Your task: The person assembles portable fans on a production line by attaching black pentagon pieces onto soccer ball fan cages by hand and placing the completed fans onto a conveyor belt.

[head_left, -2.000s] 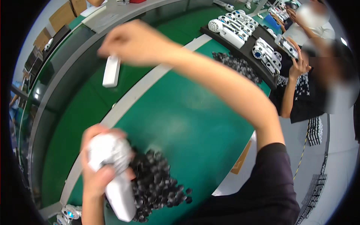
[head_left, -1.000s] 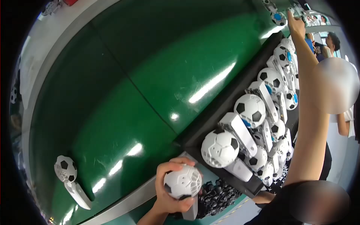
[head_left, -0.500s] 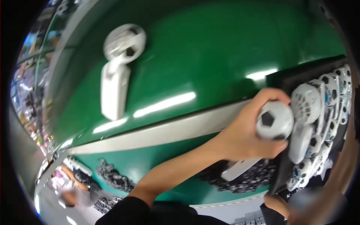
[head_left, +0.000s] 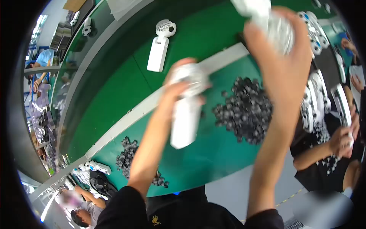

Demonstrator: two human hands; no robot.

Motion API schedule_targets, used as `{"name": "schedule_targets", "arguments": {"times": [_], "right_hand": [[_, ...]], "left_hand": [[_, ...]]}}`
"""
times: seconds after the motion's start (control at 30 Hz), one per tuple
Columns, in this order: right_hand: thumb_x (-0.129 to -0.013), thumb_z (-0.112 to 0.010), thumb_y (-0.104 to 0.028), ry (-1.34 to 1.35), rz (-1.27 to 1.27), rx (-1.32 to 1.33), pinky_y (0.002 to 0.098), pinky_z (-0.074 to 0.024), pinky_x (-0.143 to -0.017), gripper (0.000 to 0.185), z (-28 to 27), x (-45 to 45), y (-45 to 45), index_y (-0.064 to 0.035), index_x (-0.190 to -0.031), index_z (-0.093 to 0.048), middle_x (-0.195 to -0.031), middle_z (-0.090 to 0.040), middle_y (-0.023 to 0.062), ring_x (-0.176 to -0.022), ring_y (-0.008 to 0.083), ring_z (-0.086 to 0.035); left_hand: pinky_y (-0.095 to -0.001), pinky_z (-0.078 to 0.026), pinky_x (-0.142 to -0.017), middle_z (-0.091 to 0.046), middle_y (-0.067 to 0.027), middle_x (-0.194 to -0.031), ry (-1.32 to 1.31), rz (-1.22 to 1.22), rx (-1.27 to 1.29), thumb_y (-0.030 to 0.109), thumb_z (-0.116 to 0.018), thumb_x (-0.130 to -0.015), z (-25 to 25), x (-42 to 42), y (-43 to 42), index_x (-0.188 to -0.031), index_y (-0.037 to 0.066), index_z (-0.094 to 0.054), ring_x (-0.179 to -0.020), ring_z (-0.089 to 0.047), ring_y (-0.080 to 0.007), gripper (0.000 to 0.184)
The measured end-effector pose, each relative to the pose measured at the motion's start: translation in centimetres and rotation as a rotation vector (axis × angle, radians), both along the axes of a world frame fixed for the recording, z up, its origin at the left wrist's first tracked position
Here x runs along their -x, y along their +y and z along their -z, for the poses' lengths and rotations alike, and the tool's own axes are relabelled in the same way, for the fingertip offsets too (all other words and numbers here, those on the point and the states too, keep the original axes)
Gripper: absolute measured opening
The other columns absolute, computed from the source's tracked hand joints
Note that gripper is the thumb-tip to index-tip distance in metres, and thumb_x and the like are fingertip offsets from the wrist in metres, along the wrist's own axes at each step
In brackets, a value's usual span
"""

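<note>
My left hand (head_left: 176, 87), blurred by motion, is closed around the round head of a white handheld fan (head_left: 184, 128). Its white handle points down over the green table. Higher up at the right, my right hand (head_left: 284, 57) grips another handheld fan (head_left: 254, 8) by its round head, the handle leaning to the upper left and cut by the frame edge. Between my forearms lies a heap of small black parts (head_left: 244, 112). A third white fan (head_left: 158, 53), with a football-patterned head, lies on the green belt beyond my left hand.
A pale rail (head_left: 122, 123) separates belt and table. A smaller black-part pile (head_left: 126, 154) lies by my left forearm. More football fans (head_left: 314, 34) sit at the right by a black tray (head_left: 331, 63). A co-worker's hands (head_left: 341, 141) hold a white fan there. Another person (head_left: 89, 213) works lower left.
The view has swung. Earlier, one outstretched hand gripped a football-patterned fan head beside the black tray of fans; now both my hands are over the table and rail, each with a fan.
</note>
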State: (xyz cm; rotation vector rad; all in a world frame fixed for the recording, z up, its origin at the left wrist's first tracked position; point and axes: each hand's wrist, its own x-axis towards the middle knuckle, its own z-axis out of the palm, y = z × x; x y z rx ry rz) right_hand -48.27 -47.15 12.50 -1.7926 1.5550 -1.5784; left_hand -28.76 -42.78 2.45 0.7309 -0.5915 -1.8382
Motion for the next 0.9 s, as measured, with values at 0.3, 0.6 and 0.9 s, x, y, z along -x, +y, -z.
{"name": "schedule_targets", "arguments": {"times": [0.3, 0.6, 0.9], "right_hand": [[-0.059, -0.075, -0.013, 0.232, -0.018, -0.332, 0.0401, -0.0458, -0.077, 0.044, 11.9, -11.1, 23.8, -0.0029, -0.097, -0.055, -0.1, -0.055, 0.0148, -0.087, 0.0326, -0.054], [-0.077, -0.063, -0.013, 0.653, 0.134, 0.115, 0.0399, -0.0378, -0.09, 0.036, 11.7, -17.9, 26.0, 0.0018, -0.108, -0.052, -0.108, -0.054, 0.0161, -0.103, 0.031, -0.05], [-0.08, -0.059, -0.004, 0.164, -1.04, 0.0, 0.0204, -0.0437, -0.065, 0.008, 5.4, -35.0, 32.4, 0.0021, -0.085, -0.06, -0.076, -0.061, 0.005, -0.069, 0.0085, -0.057]], "left_hand": [[-0.0402, -0.058, -0.05, -0.043, -0.0188, -0.116, -0.171, -0.437, -0.065, 0.02, -0.072, -0.065, -14.9, -21.0, 24.0, -0.129, 0.012, -0.032, -0.092, -0.055, -0.0346, 0.075], [-0.0388, -0.057, -0.056, -0.048, -0.0197, -0.116, -0.228, -0.59, 0.149, 0.025, -0.07, -0.071, -7.9, -33.1, 33.7, -0.133, 0.006, -0.029, -0.095, -0.057, -0.0314, 0.077], [-0.0233, -0.047, -0.07, -0.055, -0.0034, -0.093, -0.793, -0.561, 0.426, 0.014, -0.071, -0.073, -2.0, -33.3, 37.6, -0.124, 0.005, -0.035, -0.08, -0.055, -0.0095, 0.062]]}}
